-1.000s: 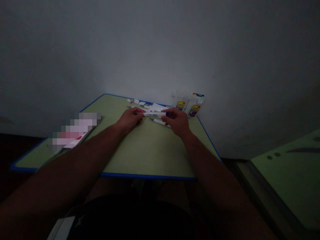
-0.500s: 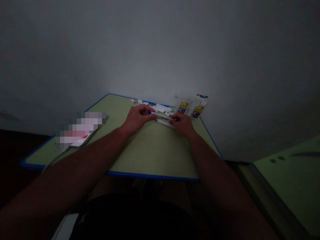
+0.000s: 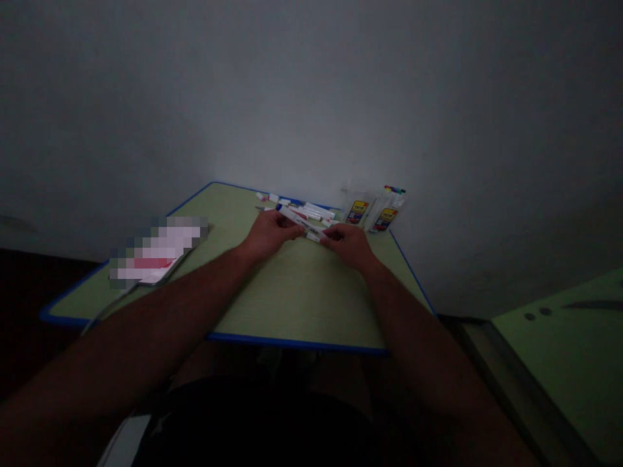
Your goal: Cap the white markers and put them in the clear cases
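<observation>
A white marker (image 3: pixel 298 220) with a blue end and dark print on its barrel is held slantwise above the table, its blue end up and to the left. My right hand (image 3: pixel 349 245) pinches its lower right end. My left hand (image 3: pixel 268 235) is closed around its middle, with the thumb on the near side and the fingers partly hidden behind the barrel. Just beneath, a white piece like a marker barrel (image 3: pixel 313 237) lies on the table, partly covered by my right fingers. Several white markers (image 3: pixel 319 211) lie behind my hands.
Short white pieces like caps (image 3: pixel 274 197) lie along the back edge of the blue-edged table (image 3: pixel 292 292). Two clear cases with yellow labels (image 3: pixel 388 215) stand at the back right; one holds colourful pens. A blurred-out device (image 3: pixel 160 250) with a cable lies on the left.
The marker has turned from nearly level to a slant, its blue end rising to the left. My right hand has shifted slightly left.
</observation>
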`<state>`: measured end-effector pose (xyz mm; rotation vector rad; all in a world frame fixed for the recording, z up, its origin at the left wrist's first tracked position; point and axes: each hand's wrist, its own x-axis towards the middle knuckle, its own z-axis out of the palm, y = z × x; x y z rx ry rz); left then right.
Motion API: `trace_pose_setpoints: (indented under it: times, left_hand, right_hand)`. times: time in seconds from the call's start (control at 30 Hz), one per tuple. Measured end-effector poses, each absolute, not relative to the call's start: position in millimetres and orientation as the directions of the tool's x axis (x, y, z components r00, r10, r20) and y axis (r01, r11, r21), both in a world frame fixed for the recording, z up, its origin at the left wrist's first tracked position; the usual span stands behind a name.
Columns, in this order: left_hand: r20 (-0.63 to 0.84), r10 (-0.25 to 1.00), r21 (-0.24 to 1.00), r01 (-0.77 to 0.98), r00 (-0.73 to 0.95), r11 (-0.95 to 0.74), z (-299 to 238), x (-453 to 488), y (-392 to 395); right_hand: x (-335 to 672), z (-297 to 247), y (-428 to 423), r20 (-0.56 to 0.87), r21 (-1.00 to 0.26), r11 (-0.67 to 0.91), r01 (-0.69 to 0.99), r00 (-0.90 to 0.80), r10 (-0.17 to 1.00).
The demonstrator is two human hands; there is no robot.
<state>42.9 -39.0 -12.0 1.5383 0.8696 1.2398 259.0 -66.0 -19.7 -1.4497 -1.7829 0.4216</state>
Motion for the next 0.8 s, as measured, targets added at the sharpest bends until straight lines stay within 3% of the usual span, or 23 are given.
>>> trace_pose_setpoints:
  times: [0.33,0.8]
  left_hand:
    - [0.313,0.919,0.949,-0.109,0.239,-0.295,-19.9,40.4,-33.2]
    - [0.343,0.915,0.93,0.062,0.213,-0.363,-16.2,36.4,-33.3]
  right_hand:
    - [258.2,-20.8,-66.5,0.396,-0.663,0.328,0.673,-0.056,0.917]
    - [259.4,-16.9,-68.1,0.437,-0.722,0.319,0.614,0.047,0.898]
